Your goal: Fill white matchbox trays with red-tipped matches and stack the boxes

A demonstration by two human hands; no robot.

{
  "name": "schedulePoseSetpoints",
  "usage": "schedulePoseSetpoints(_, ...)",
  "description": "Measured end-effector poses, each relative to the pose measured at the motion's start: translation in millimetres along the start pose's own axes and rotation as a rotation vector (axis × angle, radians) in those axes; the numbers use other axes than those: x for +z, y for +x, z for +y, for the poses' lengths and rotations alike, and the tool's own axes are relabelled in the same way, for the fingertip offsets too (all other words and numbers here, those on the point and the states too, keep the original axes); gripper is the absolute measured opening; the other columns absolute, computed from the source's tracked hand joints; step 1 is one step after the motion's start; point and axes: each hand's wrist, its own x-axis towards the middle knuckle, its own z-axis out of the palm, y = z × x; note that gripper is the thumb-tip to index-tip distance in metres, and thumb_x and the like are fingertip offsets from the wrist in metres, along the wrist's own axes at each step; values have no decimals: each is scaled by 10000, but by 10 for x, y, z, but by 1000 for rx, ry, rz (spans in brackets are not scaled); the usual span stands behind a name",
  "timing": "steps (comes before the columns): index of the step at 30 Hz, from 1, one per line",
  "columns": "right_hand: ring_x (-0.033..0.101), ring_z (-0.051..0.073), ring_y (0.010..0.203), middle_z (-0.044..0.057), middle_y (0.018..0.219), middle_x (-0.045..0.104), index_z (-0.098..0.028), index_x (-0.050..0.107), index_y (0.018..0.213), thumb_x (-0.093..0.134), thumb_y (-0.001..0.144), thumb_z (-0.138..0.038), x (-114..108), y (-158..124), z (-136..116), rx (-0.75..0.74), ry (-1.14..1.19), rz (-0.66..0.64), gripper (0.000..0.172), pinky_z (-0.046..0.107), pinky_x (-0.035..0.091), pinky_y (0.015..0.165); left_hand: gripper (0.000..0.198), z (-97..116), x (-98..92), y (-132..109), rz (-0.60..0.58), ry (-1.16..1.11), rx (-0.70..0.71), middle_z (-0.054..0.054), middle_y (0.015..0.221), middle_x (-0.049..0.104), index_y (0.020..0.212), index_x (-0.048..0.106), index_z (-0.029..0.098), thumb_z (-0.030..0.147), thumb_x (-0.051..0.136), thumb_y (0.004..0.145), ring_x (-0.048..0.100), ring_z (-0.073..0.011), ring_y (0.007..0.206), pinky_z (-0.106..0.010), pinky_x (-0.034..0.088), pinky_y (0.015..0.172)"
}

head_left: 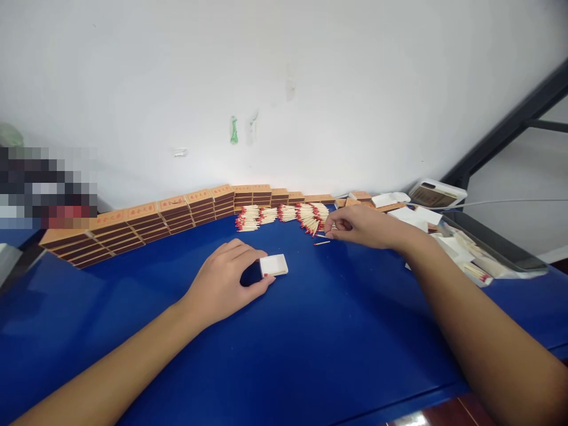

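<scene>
My left hand (228, 278) grips a small white matchbox tray (274, 263) between thumb and fingers on the blue table. Along the tray's near side lies a match with its red head at the left corner. My right hand (355, 225) is closed in a pinch on a match (320, 236) beside the match piles. Just below its fingertips, a single loose match (322, 243) lies on the table. The red-headed matches (306, 216) are heaped in several bunches, partly hidden behind the right hand.
Stacked orange matchboxes (177, 216) line the wall along the back of the blue table (266, 355). To the right are white paper pieces (417, 218), a white-cased device (437, 194), a cable and a dark tray (497, 239). A pixelated area covers the far left.
</scene>
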Motion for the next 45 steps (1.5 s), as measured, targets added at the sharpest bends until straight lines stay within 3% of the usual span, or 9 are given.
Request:
schedulePoseSetpoints(5, 564, 190, 664, 28, 750, 633, -232, 756, 940, 656, 896, -605, 2, -5, -105, -8, 12, -40, 389, 315, 373, 606, 250, 12, 2, -5, -10, -3, -2, -57, 1062, 790, 1163, 730, 202, 339, 762, 956, 696, -258, 983, -441, 565, 884)
schedulePoseSetpoints(10, 581, 190, 675, 43, 772, 678, -226, 731, 886, 645, 916, -559, 53, 26, -105, -2, 49, -84, 345, 322, 413, 624, 235, 9, -1, 5, -12, -10, 0, -57, 1046, 788, 1155, 728, 202, 328, 754, 959, 693, -258, 972, -437, 565, 864)
schedulePoseSetpoints(15, 613, 213, 755, 58, 874, 725, -233, 724, 951, 693, 894, -572, 72, -8, 7, 10, 136, -71, 346, 325, 433, 653, 233, 8, -9, 0, -1, -11, 21, -63, 1049, 786, 1173, 711, 208, 304, 748, 964, 695, -263, 963, -437, 555, 866)
schedulePoseSetpoints(21, 588, 214, 749, 52, 845, 694, -224, 699, 926, 585, 978, -607, 275, -244, 98, 32, 301, -165, 403, 335, 415, 659, 277, 171, 93, -210, 28, -49, -27, -66, 1088, 782, 1242, 662, 199, 247, 726, 978, 691, -244, 950, -423, 548, 843)
schedulePoseSetpoints(26, 622, 222, 817, 67, 922, 730, -211, 715, 930, 605, 955, -628, 176, -139, 95, -18, 293, -93, 432, 338, 434, 708, 226, 107, 64, -115, 18, -29, -22, -71, 1102, 791, 1186, 686, 205, 284, 732, 979, 699, -257, 969, -438, 549, 868)
schedulePoseSetpoints(33, 632, 216, 794, 64, 870, 729, -206, 719, 911, 679, 866, -611, 36, -40, -30, -9, 248, 10, 410, 323, 458, 698, 241, -10, -78, 8, -11, -8, -48, -72, 1090, 798, 1149, 744, 208, 372, 739, 972, 708, -259, 996, -439, 576, 895)
schedulePoseSetpoints(40, 628, 207, 761, 59, 863, 740, -217, 754, 912, 709, 858, -506, 94, -9, -33, -18, 195, -28, 297, 328, 470, 681, 220, -25, -59, 4, -6, -22, -43, -69, 1082, 797, 1145, 747, 232, 350, 750, 959, 719, -263, 1003, -435, 597, 877)
schedulePoseSetpoints(45, 602, 196, 733, 41, 807, 694, -213, 736, 906, 697, 865, -538, 105, -1, -65, -18, 184, -37, 330, 324, 446, 664, 229, -26, -44, 6, -5, -16, -34, -66, 1086, 795, 1142, 740, 215, 352, 756, 959, 713, -264, 1011, -442, 586, 886)
